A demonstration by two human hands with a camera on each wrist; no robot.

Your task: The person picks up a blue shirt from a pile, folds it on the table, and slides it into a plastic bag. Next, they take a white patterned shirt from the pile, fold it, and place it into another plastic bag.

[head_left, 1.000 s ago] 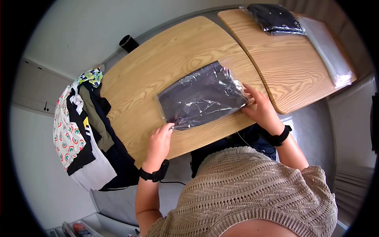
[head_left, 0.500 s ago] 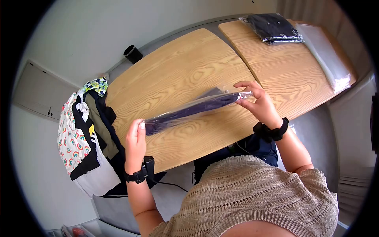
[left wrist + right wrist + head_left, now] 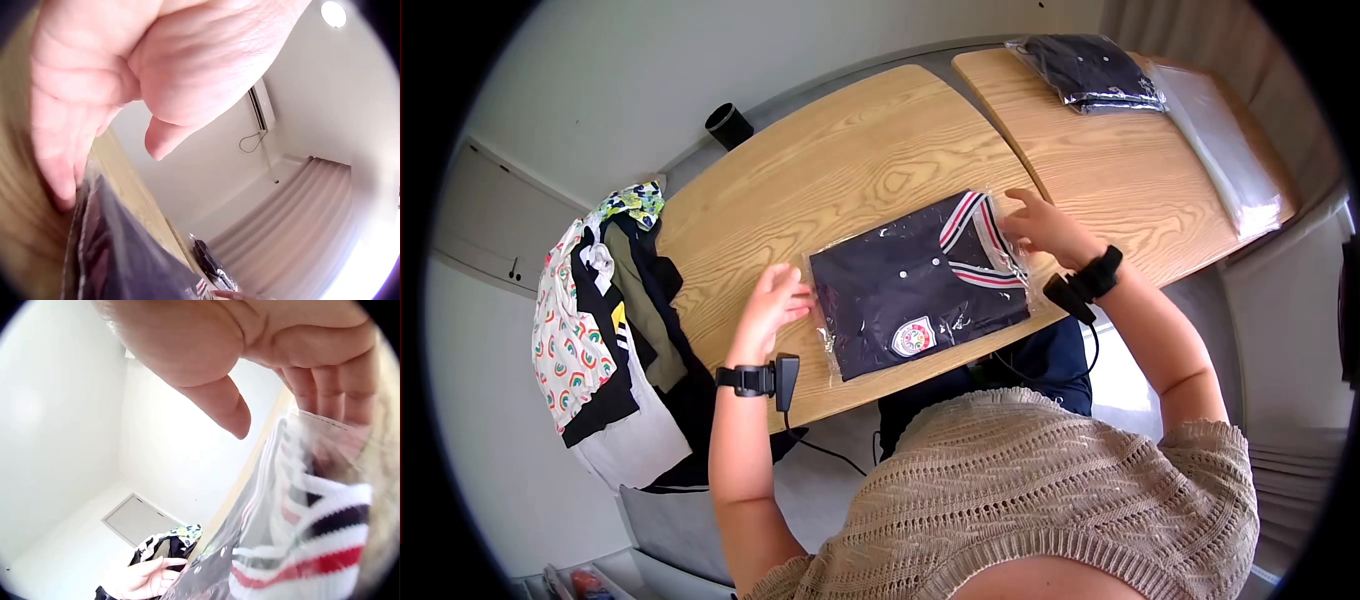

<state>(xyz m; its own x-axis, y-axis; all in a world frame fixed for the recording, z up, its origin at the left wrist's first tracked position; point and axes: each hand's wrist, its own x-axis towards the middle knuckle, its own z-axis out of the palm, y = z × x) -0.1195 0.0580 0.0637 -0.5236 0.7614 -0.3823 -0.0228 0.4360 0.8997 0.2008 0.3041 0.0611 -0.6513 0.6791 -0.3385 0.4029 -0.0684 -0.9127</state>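
A folded dark polo shirt (image 3: 865,305) in a clear plastic bag (image 3: 828,345) lies front up on the wooden table. Its striped collar (image 3: 985,275) points right, and two white buttons and a round badge (image 3: 914,338) show. My left hand (image 3: 772,308) is at the bag's left edge; in the left wrist view its fingertips (image 3: 65,197) are right at the edge, thumb held apart. At the collar end is my right hand (image 3: 1050,228). The right wrist view has its fingers (image 3: 328,394) along the bag's edge and the thumb (image 3: 231,415) away from it.
Loose clothes (image 3: 615,330) hang over the table's left end. On the second table (image 3: 1100,150) at the right lie a bagged dark garment (image 3: 1090,70) and a stack of clear bags (image 3: 1215,150). A black bin (image 3: 728,126) stands beyond the far edge.
Both hands tilted the bagged shirt up on edge and turned it over. Its plain side faced up before; now the collar and badge side does. The thumbs have come away from the bag.
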